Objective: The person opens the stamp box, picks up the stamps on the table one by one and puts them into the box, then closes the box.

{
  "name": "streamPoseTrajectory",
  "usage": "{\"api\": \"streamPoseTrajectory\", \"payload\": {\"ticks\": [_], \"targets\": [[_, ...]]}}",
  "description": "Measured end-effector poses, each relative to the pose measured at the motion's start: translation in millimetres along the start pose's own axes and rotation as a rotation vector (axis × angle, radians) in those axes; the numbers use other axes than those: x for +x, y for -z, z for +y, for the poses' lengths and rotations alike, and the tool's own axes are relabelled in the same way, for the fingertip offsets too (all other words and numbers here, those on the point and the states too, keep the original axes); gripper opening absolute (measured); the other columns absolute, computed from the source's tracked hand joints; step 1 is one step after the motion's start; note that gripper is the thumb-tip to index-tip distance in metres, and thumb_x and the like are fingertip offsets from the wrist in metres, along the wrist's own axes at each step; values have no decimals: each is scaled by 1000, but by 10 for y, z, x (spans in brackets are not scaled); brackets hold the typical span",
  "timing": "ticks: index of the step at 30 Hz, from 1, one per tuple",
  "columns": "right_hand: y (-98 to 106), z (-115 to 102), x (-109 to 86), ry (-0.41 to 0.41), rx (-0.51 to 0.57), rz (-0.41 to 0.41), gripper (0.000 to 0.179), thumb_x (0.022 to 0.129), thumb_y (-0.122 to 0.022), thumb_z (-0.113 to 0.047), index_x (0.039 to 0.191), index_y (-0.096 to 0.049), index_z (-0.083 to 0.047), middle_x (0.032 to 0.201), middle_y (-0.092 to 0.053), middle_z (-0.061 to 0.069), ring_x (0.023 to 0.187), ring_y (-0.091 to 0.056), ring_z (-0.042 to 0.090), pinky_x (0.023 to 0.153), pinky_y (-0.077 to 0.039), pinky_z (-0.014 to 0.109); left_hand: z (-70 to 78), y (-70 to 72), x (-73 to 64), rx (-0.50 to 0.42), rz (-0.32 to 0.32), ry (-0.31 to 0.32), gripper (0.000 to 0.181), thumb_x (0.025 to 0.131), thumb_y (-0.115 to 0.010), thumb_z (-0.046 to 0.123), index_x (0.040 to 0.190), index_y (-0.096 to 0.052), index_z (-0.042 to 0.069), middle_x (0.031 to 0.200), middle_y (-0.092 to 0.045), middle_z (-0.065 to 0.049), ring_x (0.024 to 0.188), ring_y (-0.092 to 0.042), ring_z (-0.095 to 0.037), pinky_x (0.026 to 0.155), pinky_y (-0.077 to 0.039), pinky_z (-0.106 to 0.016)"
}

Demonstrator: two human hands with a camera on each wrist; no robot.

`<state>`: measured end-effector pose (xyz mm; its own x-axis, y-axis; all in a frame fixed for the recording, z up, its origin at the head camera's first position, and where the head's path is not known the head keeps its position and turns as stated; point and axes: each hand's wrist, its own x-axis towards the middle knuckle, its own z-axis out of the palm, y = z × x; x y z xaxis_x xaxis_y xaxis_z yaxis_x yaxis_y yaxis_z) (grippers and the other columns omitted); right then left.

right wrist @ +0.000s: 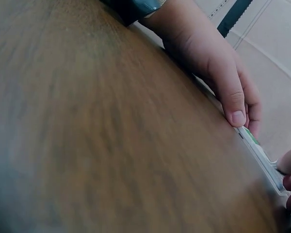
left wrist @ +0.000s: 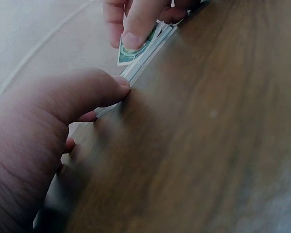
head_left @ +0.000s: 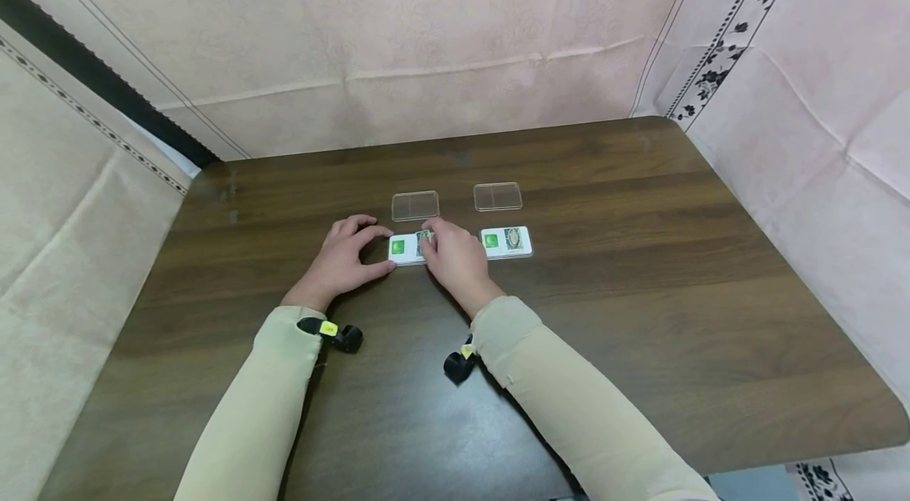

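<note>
A shallow white box (head_left: 409,258) lies flat on the table, with a green square (head_left: 398,246) in its left half and small green-printed paper at its right. My left hand (head_left: 341,260) grips the box's left end, thumb at the front edge and a finger at the back. In the left wrist view, my right hand (head_left: 460,260) pinches a small banknote-like green paper (left wrist: 123,58), tilted up from the box. The right hand covers the box's right end in the head view. To its right, a similar white box (head_left: 507,242) holds a green square and a printed paper.
Two clear plastic lids, one on the left (head_left: 415,205) and one on the right (head_left: 498,196), lie behind the boxes. The brown wooden table (head_left: 398,406) extends all around, with pale patterned cloth (head_left: 455,35) hanging beyond its far edge.
</note>
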<state>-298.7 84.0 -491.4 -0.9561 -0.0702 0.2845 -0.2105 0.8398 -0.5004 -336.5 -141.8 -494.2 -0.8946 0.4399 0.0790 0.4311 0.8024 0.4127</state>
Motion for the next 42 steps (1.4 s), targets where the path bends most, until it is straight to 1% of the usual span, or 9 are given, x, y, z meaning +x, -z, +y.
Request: {"api": "streamPoseTrajectory", "payload": {"ticks": [8, 17, 23, 31, 42], "targets": [[-27, -18, 19, -30, -55, -35, 29, 100, -63, -33, 124, -67, -17, 100, -70, 0, 78, -66, 16, 66, -55, 36, 3, -6, 9, -4, 1, -10, 58, 87, -74, 52, 135, -61, 23, 152, -39, -13, 137, -29, -36, 109, -30, -62], [-31, -37, 19, -40, -66, -48, 33, 100, -63, -35, 126, -67, -16, 111, -69, 3, 81, -67, 18, 68, -56, 38, 14, -3, 7, -2, 0, -10, 57, 87, -74, 50, 135, -61, 23, 152, -39, -13, 137, -30, -35, 109, -29, -61], [-37, -40, 21, -31, -82, -53, 33, 100, -62, -35, 125, -68, -16, 111, -69, 4, 83, -68, 19, 68, -57, 37, 4, 0, 4, -7, -1, -9, 57, 87, -74, 51, 135, -61, 23, 152, -39, -13, 137, -29, -35, 109, -30, -62], [-38, -44, 35, -35, -79, -59, 34, 99, -64, -37, 126, -68, -16, 115, -69, 5, 90, -69, 22, 72, -57, 39, -23, -14, 6, 1, 9, -8, 57, 87, -74, 53, 135, -61, 24, 152, -39, -12, 136, -30, -35, 108, -31, -62], [-36, -20, 34, -16, -75, -51, 35, 100, -62, -36, 128, -67, -16, 114, -70, 4, 84, -69, 19, 68, -56, 37, 10, -1, 15, -15, 3, -9, 57, 86, -75, 51, 134, -62, 23, 152, -39, -13, 138, -29, -36, 110, -28, -62]]}}
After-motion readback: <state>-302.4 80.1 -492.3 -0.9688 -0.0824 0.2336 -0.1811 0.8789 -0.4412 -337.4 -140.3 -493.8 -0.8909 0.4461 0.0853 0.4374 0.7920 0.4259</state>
